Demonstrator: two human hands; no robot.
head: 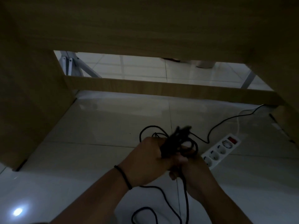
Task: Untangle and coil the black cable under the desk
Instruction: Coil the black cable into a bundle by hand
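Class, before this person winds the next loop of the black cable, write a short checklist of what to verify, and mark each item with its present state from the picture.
1. Both hands grip the bundle: left hand and right hand are closed on the black cable: ok.
2. Bundle is tangle-free: strands cross and blur together: not ok.
3. Slack is loose: a length trails on the floor below the wrists: ok.
4. Far end is free: a black lead runs off under the desk rail: cannot tell.
5. Power strip is clear of the loops: it lies beside them, apparently apart: ok.
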